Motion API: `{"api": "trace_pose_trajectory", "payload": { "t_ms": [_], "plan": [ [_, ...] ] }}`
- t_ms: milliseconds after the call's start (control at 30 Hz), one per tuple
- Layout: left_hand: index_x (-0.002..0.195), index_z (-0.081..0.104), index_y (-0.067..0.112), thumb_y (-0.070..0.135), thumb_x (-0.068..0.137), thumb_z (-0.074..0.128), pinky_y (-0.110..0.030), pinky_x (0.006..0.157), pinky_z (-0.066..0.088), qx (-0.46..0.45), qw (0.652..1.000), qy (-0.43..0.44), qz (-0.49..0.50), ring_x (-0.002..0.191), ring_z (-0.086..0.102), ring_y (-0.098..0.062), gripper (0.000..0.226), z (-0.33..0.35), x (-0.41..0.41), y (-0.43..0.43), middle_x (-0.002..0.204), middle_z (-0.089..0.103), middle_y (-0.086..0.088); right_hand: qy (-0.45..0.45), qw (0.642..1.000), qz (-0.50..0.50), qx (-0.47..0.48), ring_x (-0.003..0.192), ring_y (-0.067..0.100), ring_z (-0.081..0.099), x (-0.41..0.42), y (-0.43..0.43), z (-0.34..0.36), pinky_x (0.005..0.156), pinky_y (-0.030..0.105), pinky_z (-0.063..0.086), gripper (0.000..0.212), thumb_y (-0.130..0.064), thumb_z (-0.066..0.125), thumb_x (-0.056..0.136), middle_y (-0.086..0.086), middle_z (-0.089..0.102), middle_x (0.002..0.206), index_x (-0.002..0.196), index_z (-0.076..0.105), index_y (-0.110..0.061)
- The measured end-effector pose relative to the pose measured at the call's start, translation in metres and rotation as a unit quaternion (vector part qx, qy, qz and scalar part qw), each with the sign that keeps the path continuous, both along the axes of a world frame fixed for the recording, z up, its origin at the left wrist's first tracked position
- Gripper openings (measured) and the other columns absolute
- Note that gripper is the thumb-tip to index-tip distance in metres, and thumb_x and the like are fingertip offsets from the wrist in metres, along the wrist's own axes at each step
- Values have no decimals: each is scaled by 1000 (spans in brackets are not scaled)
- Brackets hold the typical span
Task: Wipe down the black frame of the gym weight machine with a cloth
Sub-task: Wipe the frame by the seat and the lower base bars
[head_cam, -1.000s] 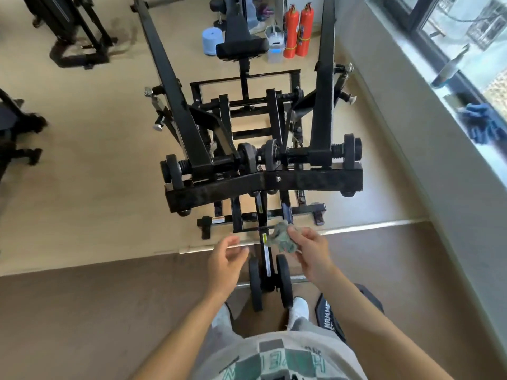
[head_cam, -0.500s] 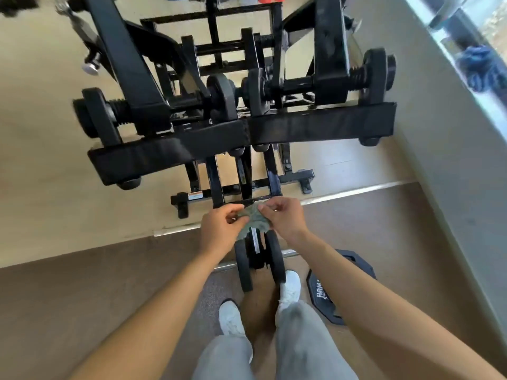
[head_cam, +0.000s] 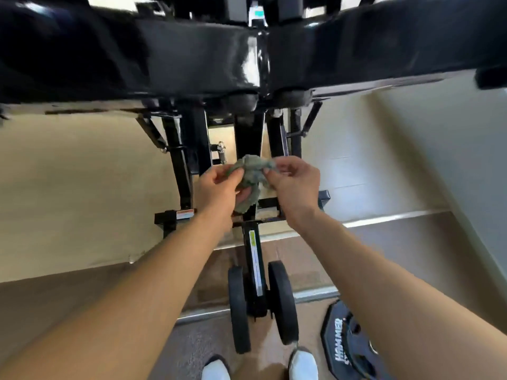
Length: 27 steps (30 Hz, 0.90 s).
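- Left hand (head_cam: 219, 192): fingers curled closed on the left part of the cloth (head_cam: 251, 178), thumb on top; the lower fold of the cloth lies against the palm.
- Right hand (head_cam: 295, 185): fingers (head_cam: 274, 175) pinched closed on the right edge of the same cloth, thumb meeting forefinger.
- The cloth is grey-green, crumpled and bunched, held between both hands in mid-air. It sits in front of the middle black upright (head_cam: 248, 135) of the machine; whether it touches the upright cannot be told.
- Black frame (head_cam: 197, 58): a wide glossy crossbar fills the top of the view, close to the camera and blurred. Several black uprights run down from it to a base bar on the floor.
- Labels: a small white-and-red warning sticker (head_cam: 184, 214) sits on the base bar at left; its text is too small to read. A long white label with a yellow-green patch (head_cam: 255, 261) runs along the centre rail below the hands; its text is unreadable.
- Two black wheels (head_cam: 238, 308) stand on either side of that rail, near the feet.
- A black weight plate (head_cam: 345, 349) lies on the floor at lower right, white lettering reading "HAMMER".
- Two white shoes (head_cam: 303, 364) show at the bottom edge on brown floor (head_cam: 68, 297); pale flooring lies further out.
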<state>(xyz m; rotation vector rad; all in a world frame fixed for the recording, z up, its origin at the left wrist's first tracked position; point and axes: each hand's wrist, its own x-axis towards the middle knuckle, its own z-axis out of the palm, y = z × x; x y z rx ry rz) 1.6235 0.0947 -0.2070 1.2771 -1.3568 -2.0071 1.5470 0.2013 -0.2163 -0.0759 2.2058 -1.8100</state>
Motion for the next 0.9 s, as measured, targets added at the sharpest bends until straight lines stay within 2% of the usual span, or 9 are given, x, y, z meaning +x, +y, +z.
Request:
{"api": "trace_pose_trajectory", "payload": {
  "t_ms": [100, 233, 400, 533, 567, 633, 700, 800, 900],
  "plan": [
    [94, 68, 12, 7, 87, 78, -26, 64, 60, 35, 994, 80, 65, 87, 76, -20, 13, 1, -26, -4, 99, 73, -8, 47, 997, -60, -13, 79, 9, 68, -22, -20, -7, 76, 28, 58, 22, -13, 83, 76, -5, 71, 87, 90, 68, -22],
    [96, 65, 13, 4, 85, 79, -27, 68, 62, 28, 991, 96, 89, 88, 75, -20, 20, -17, -41, 0, 99, 72, -7, 68, 996, -49, -24, 76, 6, 68, -39, -31, -24, 71, 22, 57, 17, -8, 79, 81, -5, 72, 82, 83, 70, -23],
    [87, 64, 14, 0, 84, 78, -23, 66, 60, -28, 995, 61, 73, 79, 73, -13, 21, -54, -42, -2, 92, 70, -5, 86, 996, 23, -11, 77, -6, 67, -44, -26, -53, 70, 11, 53, 26, -5, 71, 87, -15, 74, 85, 88, 73, -31],
    [88, 63, 17, 4, 82, 81, -34, 76, 63, -99, 995, -1, 31, 88, 73, -21, 22, -88, -41, -6, 91, 69, -3, 82, 994, 64, 7, 86, -13, 63, -46, -22, -77, 73, 5, 52, 30, -6, 70, 84, -23, 71, 90, 97, 73, -33],
    [86, 63, 18, 5, 82, 81, -32, 77, 62, -123, 992, -15, 23, 87, 72, -19, 23, -97, -41, -7, 88, 68, 0, 80, 994, 72, 13, 85, -16, 62, -46, -21, -85, 70, 3, 50, 32, -4, 69, 82, -23, 70, 91, 102, 74, -30],
    [81, 62, 24, 9, 81, 82, -16, 67, 55, -194, 980, -53, 10, 78, 67, -10, 25, -114, -38, -10, 81, 67, 7, 80, 992, 90, 31, 82, -20, 60, -43, -20, -101, 65, -1, 46, 34, -1, 68, 80, -21, 68, 91, 104, 75, -23],
    [77, 61, 27, 13, 79, 84, -5, 53, 43, -247, 965, -84, -2, 70, 62, -2, 27, -129, -36, -13, 78, 65, 11, 85, 989, 101, 62, 77, -16, 61, -43, -18, -117, 62, -2, 44, 30, -1, 71, 80, -18, 68, 88, 100, 75, -24],
    [76, 61, 27, 17, 76, 87, -7, 51, 41, -276, 954, -114, -12, 70, 61, -3, 27, -156, -35, -17, 79, 67, 8, 80, 985, 113, 104, 81, -2, 64, -48, -18, -144, 61, 1, 45, 26, -4, 75, 81, -11, 70, 90, 94, 74, -27],
    [78, 62, 25, 18, 75, 86, -16, 57, 44, -295, 945, -142, -30, 70, 61, -6, 26, -187, -34, -19, 79, 66, 6, 70, 982, 119, 126, 85, 12, 69, -50, -18, -176, 76, 20, 58, 28, -3, 78, 79, -4, 70, 89, 86, 70, -28]
  ]
}}
